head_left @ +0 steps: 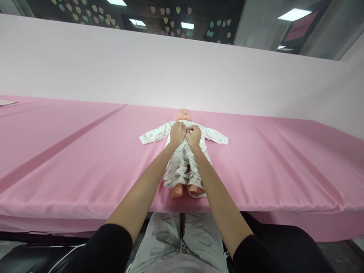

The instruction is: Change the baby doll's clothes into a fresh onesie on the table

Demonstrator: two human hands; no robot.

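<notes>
A baby doll (pixel 184 114) lies on its back, its head away from me and its bare feet (pixel 177 190) toward me. It wears a white patterned long-sleeved top (pixel 156 134) and matching pants (pixel 176 171). Both sleeves stretch out to the sides. At the chest, my left hand (pixel 178 132) is closed on the top's front, left of the middle. My right hand (pixel 193 135) pinches the front edge just beside it, thumb and finger together. The hands nearly meet, and they hide the fastening between them.
A pink cloth (pixel 99 159) covers the table, with long creases on both sides. Behind it stands a white wall (pixel 170 76) below dark glass with heart stickers. A flat pale item (pixel 7 102) lies at the far left edge. Black chairs (pixel 284 242) are below the table.
</notes>
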